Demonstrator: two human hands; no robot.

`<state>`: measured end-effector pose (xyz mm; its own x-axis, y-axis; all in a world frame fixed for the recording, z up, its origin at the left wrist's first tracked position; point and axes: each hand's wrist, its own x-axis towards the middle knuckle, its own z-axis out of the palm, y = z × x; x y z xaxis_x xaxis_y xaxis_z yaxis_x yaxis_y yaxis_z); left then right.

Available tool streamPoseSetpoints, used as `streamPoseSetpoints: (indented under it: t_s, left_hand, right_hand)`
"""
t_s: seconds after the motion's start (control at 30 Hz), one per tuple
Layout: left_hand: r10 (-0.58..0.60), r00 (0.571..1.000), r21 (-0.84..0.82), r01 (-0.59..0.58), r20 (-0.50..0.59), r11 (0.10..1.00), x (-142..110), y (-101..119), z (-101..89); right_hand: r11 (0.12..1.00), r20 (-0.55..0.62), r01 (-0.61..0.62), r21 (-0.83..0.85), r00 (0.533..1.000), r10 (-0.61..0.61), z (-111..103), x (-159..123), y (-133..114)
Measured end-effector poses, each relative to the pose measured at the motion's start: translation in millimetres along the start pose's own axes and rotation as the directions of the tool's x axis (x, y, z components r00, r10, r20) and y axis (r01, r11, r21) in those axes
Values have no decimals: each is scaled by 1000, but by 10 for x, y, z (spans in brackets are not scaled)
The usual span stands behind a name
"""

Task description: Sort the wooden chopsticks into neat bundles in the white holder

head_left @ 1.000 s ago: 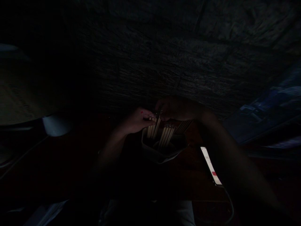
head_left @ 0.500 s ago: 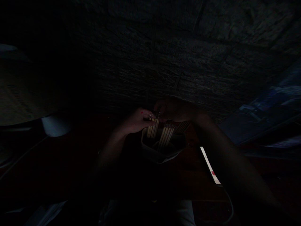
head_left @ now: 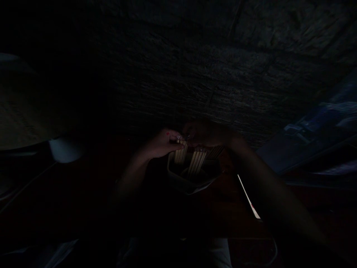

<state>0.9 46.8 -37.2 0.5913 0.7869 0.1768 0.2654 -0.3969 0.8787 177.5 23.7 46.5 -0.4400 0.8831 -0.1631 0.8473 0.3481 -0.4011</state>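
The view is very dark. A bundle of thin, pale wooden sticks (head_left: pixel 180 152) stands in an angular container (head_left: pixel 189 189). My left hand (head_left: pixel 164 143) is closed around the upper end of that bundle, thumb in front; a red spot shows on the hand. Beside it my right hand (head_left: pixel 208 133) has its fingers curled at the top of the same bundle, by a shiny bit that looks like clear plastic. Shadow hides what those fingers grip. A second stick bundle (head_left: pixel 197 162) leans in the container, with shiny film at its top. Darker sticks (head_left: pixel 215 152) show behind it.
A lit phone (head_left: pixel 249 199) lies on the dark reddish table (head_left: pixel 225 208), partly behind my right forearm, near a pale cable (head_left: pixel 275 247). A rough block wall (head_left: pixel 195 67) rises behind. At left is a white cup-like object (head_left: pixel 66 150); at right, a bluish plastic-looking thing (head_left: pixel 304 130).
My right hand has dropped slightly and its forearm has shifted left, covering more of the phone. A stick end that stood above the held bundle now sits about level. My left hand stays put.
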Motion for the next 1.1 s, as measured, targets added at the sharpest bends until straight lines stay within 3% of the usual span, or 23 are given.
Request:
streamPoseSetpoints:
  t_s: [0.57, 0.77, 0.9, 1.1]
  left_hand:
    - [-14, 1000, -49, 15, 12, 999, -37, -7, -54]
    - [-60, 997, 37, 62, -55, 997, -116, 3, -191]
    - [-58, 998, 72, 60, -29, 996, -147, 12, -198]
    - [-6, 1000, 94, 7, -9, 996, -136, 14, -176]
  right_hand:
    - [993, 49, 45, 113, 998, -51, -15, 10, 95]
    - [990, 55, 54, 129, 997, -61, -27, 4, 88]
    - [986, 71, 31, 167, 997, -43, -26, 6, 82]
    - [977, 63, 90, 194, 993, -104, -18, 42, 125]
